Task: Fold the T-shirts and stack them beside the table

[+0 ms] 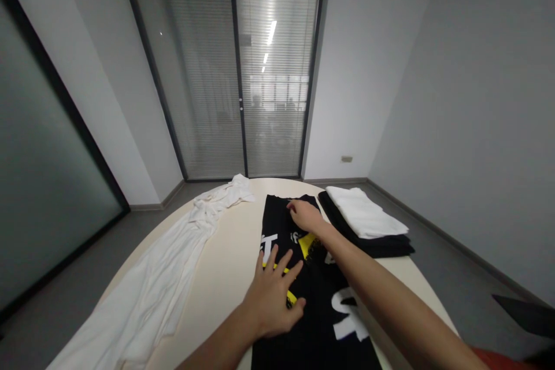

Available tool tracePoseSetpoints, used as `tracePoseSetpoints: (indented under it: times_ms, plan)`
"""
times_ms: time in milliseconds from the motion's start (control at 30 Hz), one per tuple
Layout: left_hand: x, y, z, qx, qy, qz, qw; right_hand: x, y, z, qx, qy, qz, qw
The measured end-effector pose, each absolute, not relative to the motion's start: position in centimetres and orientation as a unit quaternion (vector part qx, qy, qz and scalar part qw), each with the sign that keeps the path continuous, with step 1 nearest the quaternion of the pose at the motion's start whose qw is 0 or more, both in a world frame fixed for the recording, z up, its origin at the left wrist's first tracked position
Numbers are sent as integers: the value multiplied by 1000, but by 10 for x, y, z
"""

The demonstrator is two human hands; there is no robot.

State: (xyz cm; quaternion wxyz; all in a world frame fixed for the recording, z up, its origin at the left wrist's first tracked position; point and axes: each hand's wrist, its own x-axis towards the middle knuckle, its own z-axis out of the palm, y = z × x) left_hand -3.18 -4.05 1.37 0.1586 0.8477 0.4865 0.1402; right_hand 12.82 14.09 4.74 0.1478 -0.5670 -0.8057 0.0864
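Note:
A black T-shirt (316, 335) with white lettering and yellow print lies lengthwise on the table, its sides turned inward into a long strip. My left hand (275, 298) rests flat on its middle with the fingers spread. Further up, my right hand (306, 215) is bent over the far end of the shirt, thumb and fingers closed on the dark cloth. My right forearm crosses above the shirt's right side and covers part of the print.
The pale round table (229, 248) carries a long crumpled white garment (169, 266) along its left edge. At the right sits a stack of a folded white garment (366, 212) on folded black cloth (385, 247). Beyond stands a glass door (277, 127) with blinds.

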Motion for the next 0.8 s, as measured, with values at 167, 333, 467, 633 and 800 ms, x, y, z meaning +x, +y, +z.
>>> tracePoseSetpoints:
  times_ms: [167, 333, 467, 633, 800]
  plan:
    - [-30, -43, 15, 854, 485, 131, 134, 171, 102, 35, -490, -856, 123, 111]
    - [-29, -45, 18, 862, 478, 135, 102, 187, 72, 12, -388, -894, 123, 187]
    - [-25, -49, 21, 885, 426, 175, 71, 190, 63, 4, -398, -856, 167, 286]
    - [-16, -51, 19, 903, 380, 186, 72, 192, 60, 2, -430, -817, 195, 332]
    - [-12, -48, 13, 916, 360, 171, 53, 187, 59, -1, -442, -821, 163, 322]
